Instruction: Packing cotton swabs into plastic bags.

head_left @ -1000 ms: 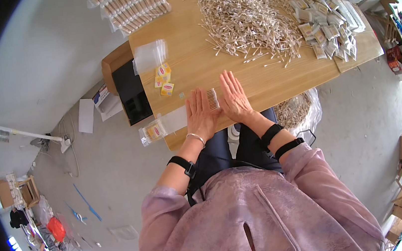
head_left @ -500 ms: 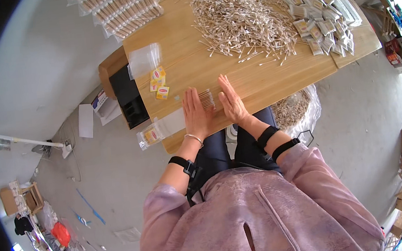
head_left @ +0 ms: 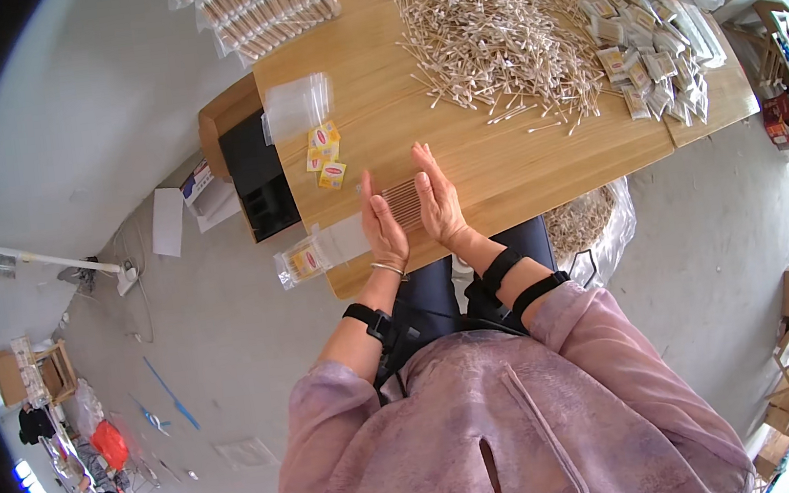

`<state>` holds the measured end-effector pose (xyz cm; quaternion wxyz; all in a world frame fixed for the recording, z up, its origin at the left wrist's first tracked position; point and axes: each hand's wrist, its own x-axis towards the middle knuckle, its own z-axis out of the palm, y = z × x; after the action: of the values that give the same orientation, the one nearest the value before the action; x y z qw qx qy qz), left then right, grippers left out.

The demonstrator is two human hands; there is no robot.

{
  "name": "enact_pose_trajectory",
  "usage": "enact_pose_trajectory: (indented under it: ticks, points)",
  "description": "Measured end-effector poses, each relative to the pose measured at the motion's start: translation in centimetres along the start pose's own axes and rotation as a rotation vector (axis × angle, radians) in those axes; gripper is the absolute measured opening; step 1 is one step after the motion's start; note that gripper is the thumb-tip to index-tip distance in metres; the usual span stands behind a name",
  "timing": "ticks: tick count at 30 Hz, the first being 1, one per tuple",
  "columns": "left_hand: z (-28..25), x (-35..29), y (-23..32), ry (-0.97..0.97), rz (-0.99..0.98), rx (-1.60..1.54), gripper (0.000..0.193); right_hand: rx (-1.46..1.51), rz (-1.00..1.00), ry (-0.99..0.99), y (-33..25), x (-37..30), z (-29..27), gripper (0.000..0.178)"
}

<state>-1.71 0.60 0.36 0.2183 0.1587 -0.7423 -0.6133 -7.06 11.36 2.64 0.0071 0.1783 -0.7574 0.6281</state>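
Observation:
On the table, a neat row of cotton swabs [head_left: 401, 206] lies side by side between my two hands. My left hand [head_left: 384, 226] stands on its edge at the row's left end, fingers stretched out. Along the right end, my right hand [head_left: 442, 203] is held the same way, its palm facing the left and its fingers straight. Both palms are at the swab tips, which they hide. Left of my left hand lies a clear plastic sleeve [head_left: 344, 238], beside a filled packet of swabs [head_left: 301, 261] with a yellow label.
A large heap of loose swabs [head_left: 496, 27] covers the table's far middle. Filled packets [head_left: 653, 62] pile up at right. Yellow cards [head_left: 332, 174] and clear bags [head_left: 297, 108] lie at left, below stacked swab packs [head_left: 272, 10]. A bag of swabs [head_left: 589, 227] stands under the table edge.
My left hand has turned from lying flat to standing on edge, uncovering more of the swab row. My right hand has come in against the row's right end.

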Motion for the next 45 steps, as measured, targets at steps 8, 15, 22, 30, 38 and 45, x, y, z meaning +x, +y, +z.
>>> enact_pose_trajectory:
  ticks: [8,15,22,30,38,45]
  points:
    - [0.1,-0.1,1.1,-0.001,-0.014,-0.001,0.068,-0.315,-0.207,-0.283,0.4,-0.3,-0.6,0.031]
    - [0.4,-0.3,2.1,-0.021,-0.019,0.004,0.07,-0.173,-0.125,-0.264,0.4,-0.1,-0.8,0.029]
    - [0.0,0.3,0.5,-0.027,-0.022,-0.095,0.072,-0.014,-0.007,0.023,0.0,0.0,-1.1,0.044]
    - [1.3,-0.2,0.4,-0.049,0.011,-0.029,0.073,0.025,0.024,-0.09,-0.1,-0.6,-0.2,0.047]
    - [1.0,-0.1,0.4,-0.046,0.015,-0.031,0.075,-0.442,-0.295,-0.449,-1.5,-0.2,-4.1,0.08]
    - [0.9,-0.2,0.5,-0.05,0.026,-0.033,0.076,-0.364,-0.224,-0.424,0.1,-0.7,-3.8,0.081]
